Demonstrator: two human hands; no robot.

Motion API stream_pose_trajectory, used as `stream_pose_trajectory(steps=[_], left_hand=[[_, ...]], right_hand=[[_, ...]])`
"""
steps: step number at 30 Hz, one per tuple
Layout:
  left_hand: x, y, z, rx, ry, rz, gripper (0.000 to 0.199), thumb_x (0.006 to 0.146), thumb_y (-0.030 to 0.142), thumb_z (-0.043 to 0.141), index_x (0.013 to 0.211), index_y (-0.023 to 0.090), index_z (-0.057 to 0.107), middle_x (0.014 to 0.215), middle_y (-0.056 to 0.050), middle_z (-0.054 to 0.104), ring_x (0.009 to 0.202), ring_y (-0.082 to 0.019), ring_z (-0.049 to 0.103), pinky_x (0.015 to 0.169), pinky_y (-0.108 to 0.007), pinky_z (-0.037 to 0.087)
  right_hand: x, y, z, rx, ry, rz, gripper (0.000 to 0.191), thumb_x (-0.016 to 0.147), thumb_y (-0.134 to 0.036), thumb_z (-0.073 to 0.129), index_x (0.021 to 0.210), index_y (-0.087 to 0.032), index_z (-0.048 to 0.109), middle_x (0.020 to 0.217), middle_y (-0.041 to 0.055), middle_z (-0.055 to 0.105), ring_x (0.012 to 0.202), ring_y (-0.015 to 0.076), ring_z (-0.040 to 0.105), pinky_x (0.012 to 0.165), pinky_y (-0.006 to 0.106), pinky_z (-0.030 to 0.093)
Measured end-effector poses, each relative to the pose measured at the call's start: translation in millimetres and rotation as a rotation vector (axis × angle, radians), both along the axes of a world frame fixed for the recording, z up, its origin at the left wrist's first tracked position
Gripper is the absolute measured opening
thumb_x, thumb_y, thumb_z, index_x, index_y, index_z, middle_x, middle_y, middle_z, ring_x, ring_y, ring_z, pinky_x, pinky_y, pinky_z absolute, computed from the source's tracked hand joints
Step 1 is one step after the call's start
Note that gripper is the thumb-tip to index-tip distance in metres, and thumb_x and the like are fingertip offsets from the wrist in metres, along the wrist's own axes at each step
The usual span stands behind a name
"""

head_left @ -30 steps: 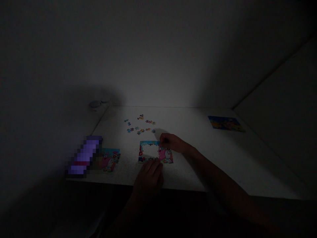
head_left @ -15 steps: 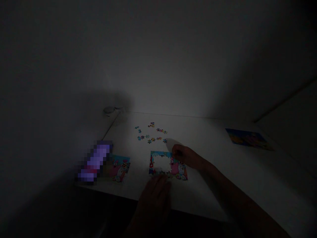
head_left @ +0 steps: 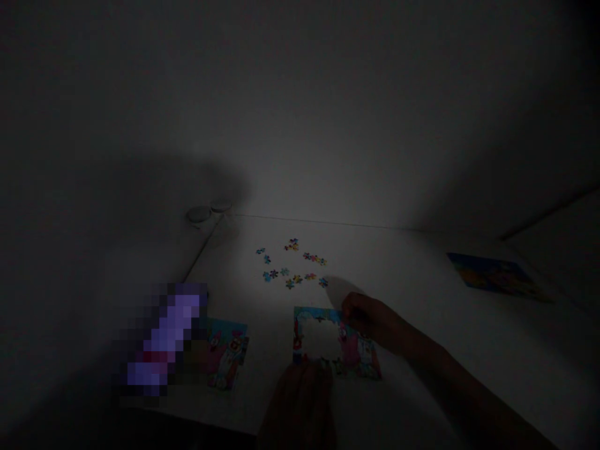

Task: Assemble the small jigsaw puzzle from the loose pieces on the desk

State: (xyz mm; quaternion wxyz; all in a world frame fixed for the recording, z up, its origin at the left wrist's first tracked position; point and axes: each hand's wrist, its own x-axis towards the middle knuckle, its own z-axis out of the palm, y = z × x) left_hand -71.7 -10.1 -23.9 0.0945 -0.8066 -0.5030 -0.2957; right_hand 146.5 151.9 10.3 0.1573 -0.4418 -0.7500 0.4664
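Observation:
A partly assembled cartoon jigsaw puzzle (head_left: pixel 335 322) lies on the white table (head_left: pixel 398 262), its colourful border surrounding a white gap. My right hand (head_left: pixel 365 319) rests with curled fingers on the puzzle's upper right part. My left hand (head_left: pixel 300 406) sits at the puzzle's near edge, dark and cut off by the bottom of the picture. Whether either hand holds a piece is hidden by the dimness. Several loose puzzle pieces (head_left: pixel 290 265) lie scattered beyond the puzzle.
A cartoon picture card (head_left: pixel 227 353) lies left of the puzzle, partly behind a blurred purple object (head_left: pixel 162 340). Another colourful card (head_left: pixel 497 275) lies at the far right. Two round objects (head_left: pixel 199 214) stand beyond the table's far left corner. A wall rises behind.
The whole table scene has shifted lower and slightly right in view. Both hands stay at the puzzle, and the left hand now reaches the picture's bottom edge.

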Motion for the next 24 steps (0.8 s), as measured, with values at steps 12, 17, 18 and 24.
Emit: stream_pose_trajectory(steps=[12,17,18,24], left_hand=[[3,0,-21.3,0.034,0.011,0.048,0.029,0.092,0.025,0.056,0.119,0.025,0.066,0.108,-0.006,0.072,0.103,-0.020,0.067,0.101,-0.035,0.049],[3,0,-16.5,0.026,-0.029,0.023,0.032,0.091,0.024,0.052,0.120,0.024,0.065,0.110,-0.007,0.072,0.107,-0.021,0.065,0.100,-0.035,0.050],[3,0,-15.0,0.021,-0.045,0.018,0.033,0.091,0.023,0.050,0.120,0.024,0.065,0.111,-0.007,0.071,0.108,-0.021,0.064,0.100,-0.036,0.050],[2,-4,-7.1,-0.010,-0.081,0.021,0.034,0.091,0.021,0.046,0.120,0.021,0.065,0.118,-0.007,0.068,0.116,-0.023,0.059,0.100,-0.038,0.050]], right_hand=[[-1,20,-3.9,0.070,0.149,-0.314,0.019,0.081,-0.040,0.060,0.078,-0.021,0.055,0.074,0.0013,0.054,0.068,0.0150,0.051,0.063,0.028,0.044],[-9,43,-9.9,0.203,0.065,-0.387,0.019,0.082,-0.040,0.057,0.086,-0.021,0.058,0.081,0.0037,0.060,0.074,0.0177,0.056,0.069,0.032,0.047],[-12,49,-10.2,0.243,0.049,-0.377,0.019,0.082,-0.039,0.057,0.088,-0.021,0.060,0.082,0.0042,0.061,0.075,0.0182,0.056,0.071,0.032,0.047],[-42,89,-15.3,0.559,-0.086,-0.264,0.035,0.088,-0.043,0.057,0.111,-0.020,0.066,0.104,0.0121,0.064,0.095,0.0253,0.058,0.088,0.041,0.047]])
